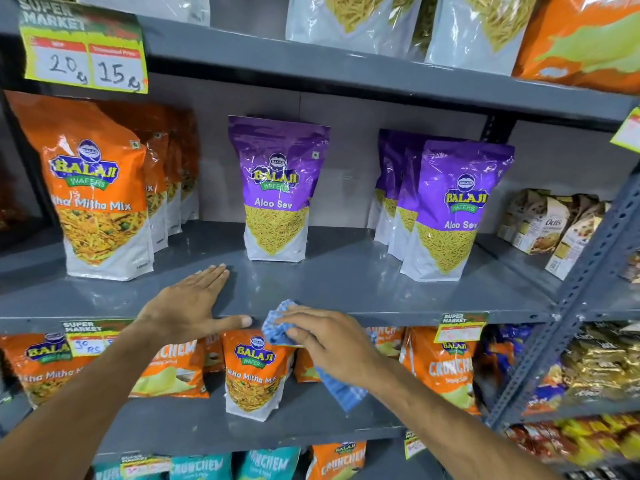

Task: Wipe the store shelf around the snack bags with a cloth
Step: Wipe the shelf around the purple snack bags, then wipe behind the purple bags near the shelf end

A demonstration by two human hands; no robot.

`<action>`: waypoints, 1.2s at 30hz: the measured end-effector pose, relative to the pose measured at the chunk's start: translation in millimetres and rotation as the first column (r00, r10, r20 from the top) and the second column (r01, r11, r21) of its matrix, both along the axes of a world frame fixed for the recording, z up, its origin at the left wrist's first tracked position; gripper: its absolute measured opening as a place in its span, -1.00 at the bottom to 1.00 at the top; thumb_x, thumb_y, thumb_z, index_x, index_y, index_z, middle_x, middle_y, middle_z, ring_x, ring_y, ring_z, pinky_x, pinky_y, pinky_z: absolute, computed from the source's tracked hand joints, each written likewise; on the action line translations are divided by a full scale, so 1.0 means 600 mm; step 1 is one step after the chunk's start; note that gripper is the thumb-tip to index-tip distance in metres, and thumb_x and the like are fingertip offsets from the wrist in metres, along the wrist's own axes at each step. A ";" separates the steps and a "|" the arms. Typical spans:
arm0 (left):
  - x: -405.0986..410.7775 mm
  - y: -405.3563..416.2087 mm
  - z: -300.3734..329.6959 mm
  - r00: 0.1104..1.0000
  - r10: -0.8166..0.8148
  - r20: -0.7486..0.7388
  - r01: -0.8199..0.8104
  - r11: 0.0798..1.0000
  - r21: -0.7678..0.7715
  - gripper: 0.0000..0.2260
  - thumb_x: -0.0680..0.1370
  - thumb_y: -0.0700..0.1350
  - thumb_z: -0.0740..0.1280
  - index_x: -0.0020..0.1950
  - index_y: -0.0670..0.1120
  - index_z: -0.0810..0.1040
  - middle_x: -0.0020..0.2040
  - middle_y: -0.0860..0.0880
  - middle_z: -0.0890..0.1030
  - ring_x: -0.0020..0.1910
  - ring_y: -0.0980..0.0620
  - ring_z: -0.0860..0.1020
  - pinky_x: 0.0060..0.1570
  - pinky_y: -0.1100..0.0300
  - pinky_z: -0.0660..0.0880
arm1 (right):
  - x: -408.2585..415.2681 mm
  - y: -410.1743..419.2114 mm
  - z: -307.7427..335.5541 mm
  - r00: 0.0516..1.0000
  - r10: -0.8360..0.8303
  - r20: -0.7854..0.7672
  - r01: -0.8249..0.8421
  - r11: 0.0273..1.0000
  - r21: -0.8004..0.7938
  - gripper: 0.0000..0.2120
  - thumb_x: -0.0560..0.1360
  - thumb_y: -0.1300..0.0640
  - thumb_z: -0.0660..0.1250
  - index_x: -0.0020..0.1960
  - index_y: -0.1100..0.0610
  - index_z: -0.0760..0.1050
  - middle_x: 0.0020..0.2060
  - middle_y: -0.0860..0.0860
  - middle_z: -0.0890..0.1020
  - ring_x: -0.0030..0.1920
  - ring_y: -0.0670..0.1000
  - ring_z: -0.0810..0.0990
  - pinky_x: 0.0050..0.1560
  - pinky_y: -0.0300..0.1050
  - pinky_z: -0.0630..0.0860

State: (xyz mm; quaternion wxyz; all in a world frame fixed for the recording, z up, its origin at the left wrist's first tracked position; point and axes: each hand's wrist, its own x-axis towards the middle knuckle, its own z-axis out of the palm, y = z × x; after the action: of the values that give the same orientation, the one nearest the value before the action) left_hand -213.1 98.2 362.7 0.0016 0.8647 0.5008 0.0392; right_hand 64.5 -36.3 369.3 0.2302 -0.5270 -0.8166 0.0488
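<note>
Leftmost, orange snack bags point(100, 199) stand on the grey shelf point(346, 278). Left hand point(187, 303) lies flat on the shelf's front edge, fingers point(211, 273) released, thumb over the lip. A purple Aloo Sev bag point(277, 192) stands behind. Right hand point(332, 341) clutches the blue cloth point(277, 323) at the edge (part hangs below). More purple bags point(450, 213) stand right.

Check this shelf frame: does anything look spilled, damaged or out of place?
Nothing spilled or torn. One Aloo Sev bag stands alone mid-shelf, apart from its row to the right. The right hand presses the blue cloth at the shelf edge.
</note>
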 end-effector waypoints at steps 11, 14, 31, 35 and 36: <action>0.174 -0.066 -0.007 0.920 -0.392 0.007 0.386 0.910 0.150 0.08 0.46 0.66 -0.17 0.73 -0.08 -0.10 0.73 -0.02 -0.11 0.70 0.07 -0.14 0.61 0.26 -0.28 | 0.193 0.011 0.021 0.885 -0.443 0.143 0.445 0.895 0.018 -0.59 0.61 -0.21 0.12 0.39 -0.14 0.46 0.40 -0.14 0.55 0.35 0.05 0.56 0.27 0.11 0.54; 0.288 -0.083 0.000 0.918 -0.393 0.058 0.382 0.913 0.141 0.13 0.42 0.67 -0.21 0.73 -0.14 -0.09 0.75 -0.08 -0.09 0.72 0.02 -0.11 0.60 0.24 -0.30 | 0.220 -0.006 0.025 0.884 -0.446 0.142 0.450 0.893 0.010 -0.61 0.63 -0.20 0.17 0.41 -0.13 0.48 0.39 -0.11 0.56 0.37 0.05 0.55 0.29 0.07 0.52; 0.562 -0.091 0.000 0.991 -0.078 0.105 0.077 0.997 0.011 0.40 0.19 0.80 -0.23 0.72 -0.21 -0.11 0.75 -0.12 -0.09 0.73 -0.04 -0.07 0.70 0.05 -0.10 | 0.637 -0.015 0.143 0.643 -0.721 -0.259 0.751 0.659 0.032 -0.55 0.59 -0.17 0.18 -0.02 0.15 0.66 -0.33 0.16 0.62 -0.20 0.24 0.63 -0.31 0.05 0.51; 0.568 -0.097 0.004 0.995 -0.043 0.092 0.045 0.999 -0.015 0.33 0.24 0.78 -0.15 0.72 -0.15 -0.17 0.75 -0.05 -0.15 0.72 0.03 -0.14 0.68 0.10 -0.17 | 0.689 0.128 0.164 0.571 -0.791 -0.218 0.810 0.586 -0.003 -0.77 0.58 0.11 0.29 0.12 0.24 0.59 -0.01 0.31 0.65 0.08 0.32 0.64 -0.15 0.07 0.46; 0.570 -0.098 0.005 0.996 -0.044 0.084 0.045 0.999 -0.011 0.31 0.26 0.77 -0.14 0.72 -0.14 -0.17 0.75 -0.05 -0.15 0.72 0.04 -0.14 0.66 0.13 -0.20 | 0.706 0.173 0.158 0.582 -0.789 -0.194 0.805 0.594 0.000 -0.72 0.55 0.09 0.31 0.15 0.24 0.59 0.08 0.32 0.65 0.14 0.32 0.64 -0.06 0.13 0.53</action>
State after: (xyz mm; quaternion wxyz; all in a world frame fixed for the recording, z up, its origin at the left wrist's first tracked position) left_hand 129.0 39.5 365.9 0.0290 0.8732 0.4811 0.0720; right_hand 488.4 67.7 463.9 0.3207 -0.8202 -0.4712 -0.0498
